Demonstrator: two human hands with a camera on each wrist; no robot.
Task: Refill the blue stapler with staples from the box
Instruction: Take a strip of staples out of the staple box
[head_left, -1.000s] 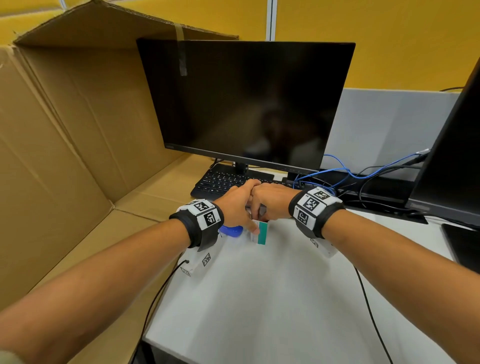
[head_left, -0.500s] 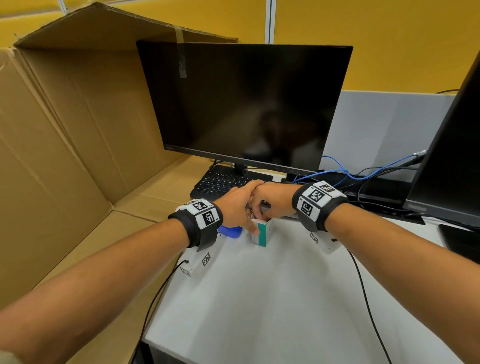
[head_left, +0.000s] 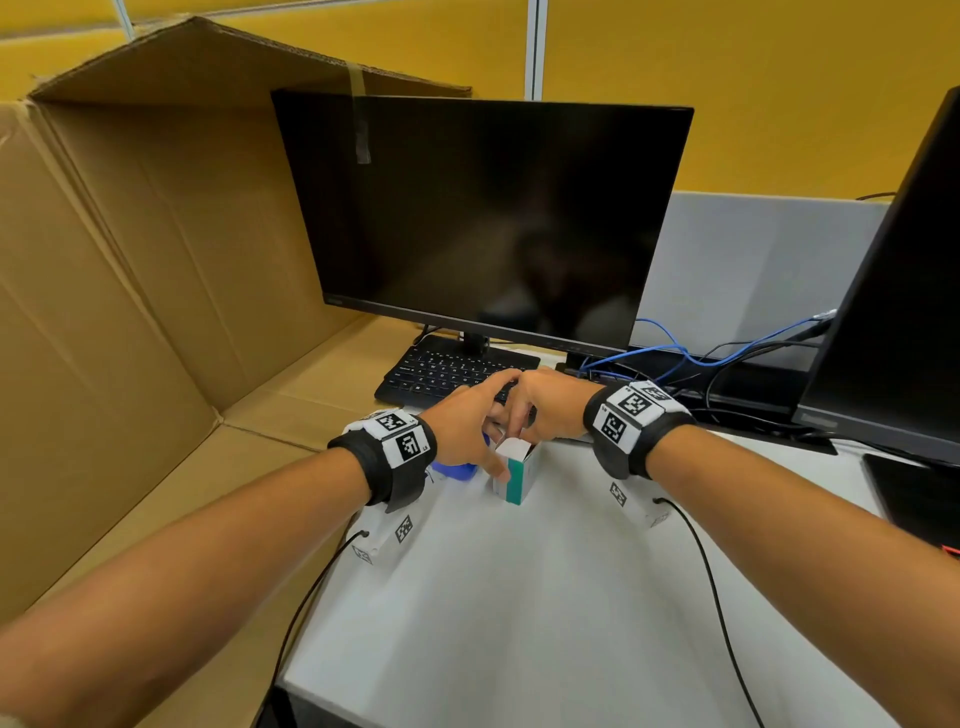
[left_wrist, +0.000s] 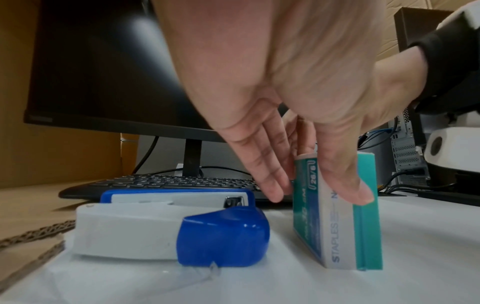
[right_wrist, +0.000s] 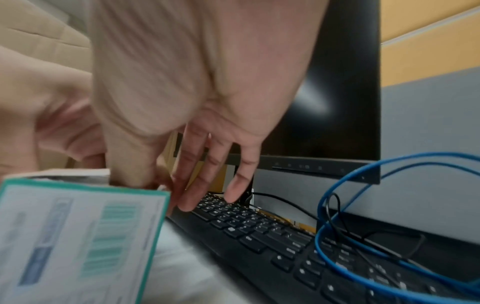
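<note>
The teal and white staple box (head_left: 515, 480) stands upright on the white desk (head_left: 519, 597), its white top flap open. My left hand (head_left: 488, 441) holds it, thumb (left_wrist: 361, 193) on the near face and fingers (left_wrist: 272, 191) on the far side. From above, my right hand (right_wrist: 155, 189) dips its thumb (right_wrist: 127, 176) into the box's open top (right_wrist: 78, 176), with its fingers (right_wrist: 187, 201) outside the far wall. Whatever it pinches is hidden. The blue and white stapler (left_wrist: 223, 232) lies swung open just left of the box (left_wrist: 337, 216), partly hidden under my left wrist in the head view.
A black keyboard (head_left: 441, 371) and monitor (head_left: 483, 218) stand right behind the hands. Blue and black cables (head_left: 675, 353) trail at the back right, beside a second monitor (head_left: 904, 322). A large cardboard box (head_left: 130, 260) walls the left side. Wrist cables (head_left: 711, 587) run across the desk.
The box's white top flap now stands open and the box sits a little more upright. My right wrist has shifted right and its thumb has gone into the opening.
</note>
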